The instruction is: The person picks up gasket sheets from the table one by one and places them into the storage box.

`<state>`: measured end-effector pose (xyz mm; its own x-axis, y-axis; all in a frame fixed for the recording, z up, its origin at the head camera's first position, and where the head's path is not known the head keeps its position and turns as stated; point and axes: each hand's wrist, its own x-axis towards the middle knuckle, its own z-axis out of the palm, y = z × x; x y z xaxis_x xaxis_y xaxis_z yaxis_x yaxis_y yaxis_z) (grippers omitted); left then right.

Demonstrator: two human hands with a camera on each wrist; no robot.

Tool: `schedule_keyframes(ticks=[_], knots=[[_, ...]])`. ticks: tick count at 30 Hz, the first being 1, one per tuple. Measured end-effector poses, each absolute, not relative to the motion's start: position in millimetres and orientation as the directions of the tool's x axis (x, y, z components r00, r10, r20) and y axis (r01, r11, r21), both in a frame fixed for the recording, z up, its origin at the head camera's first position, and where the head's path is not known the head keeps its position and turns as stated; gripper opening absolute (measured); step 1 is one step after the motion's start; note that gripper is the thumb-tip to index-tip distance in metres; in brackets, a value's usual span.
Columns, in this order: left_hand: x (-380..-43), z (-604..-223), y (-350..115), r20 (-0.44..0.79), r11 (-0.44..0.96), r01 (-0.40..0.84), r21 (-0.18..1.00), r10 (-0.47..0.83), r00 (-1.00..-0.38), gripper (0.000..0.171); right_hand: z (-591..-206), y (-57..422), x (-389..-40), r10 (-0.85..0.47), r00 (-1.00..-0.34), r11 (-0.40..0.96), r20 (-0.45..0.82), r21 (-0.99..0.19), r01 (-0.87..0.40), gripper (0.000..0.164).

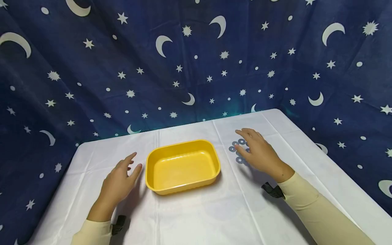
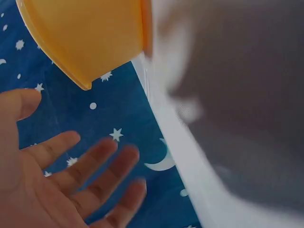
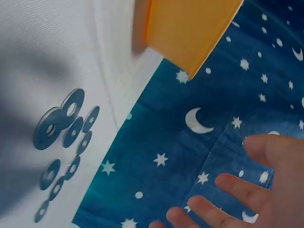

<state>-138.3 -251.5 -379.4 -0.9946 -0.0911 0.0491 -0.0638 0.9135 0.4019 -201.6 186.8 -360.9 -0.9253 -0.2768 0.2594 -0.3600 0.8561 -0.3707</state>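
A yellow rectangular tray [image 1: 183, 185] with raised walls sits on the white-covered table. Just left of it hovers my left hand [image 1: 116, 185], fingers spread and relaxed, holding nothing; the left wrist view shows its palm and parted fingers [image 2: 97, 164]. Over on the right, my right hand [image 1: 261, 153] is held above a cluster of flat grey metal washers [image 1: 240, 160], partly hiding them in the head view. Its thumb and fingers stand apart with nothing between them. In the right wrist view several washers [image 3: 47, 128] lie flat on the cloth, some overlapping or touching.
A white cloth [image 1: 202, 217] with fold creases covers the table. Behind and at both sides hangs a dark blue curtain [image 1: 196, 71] with moons and stars. Each wrist carries a small black device, such as the right one [image 1: 272, 190].
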Motion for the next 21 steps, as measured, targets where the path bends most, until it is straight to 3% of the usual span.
schedule_keyframes(ticks=[5,12,21], knots=[[-143.7,-386.5,-256.8,-0.057,0.806,-0.101,0.584,-0.084,-0.995,0.062,-368.8,194.6,-212.5,-0.225,-0.922,0.800,0.314,-0.481,-0.359,0.037],[-151.6,-404.6,-252.8,-0.187,0.609,-0.152,0.778,-0.006,-0.982,0.057,-388.9,210.3,-221.0,-0.188,-0.952,0.756,0.239,-0.584,-0.296,0.018],[-155.5,-408.0,-253.4,-0.227,0.517,-0.157,0.841,0.075,-0.971,0.052,-395.3,215.1,-221.8,-0.219,-0.962,0.738,0.164,-0.617,-0.273,0.014]])
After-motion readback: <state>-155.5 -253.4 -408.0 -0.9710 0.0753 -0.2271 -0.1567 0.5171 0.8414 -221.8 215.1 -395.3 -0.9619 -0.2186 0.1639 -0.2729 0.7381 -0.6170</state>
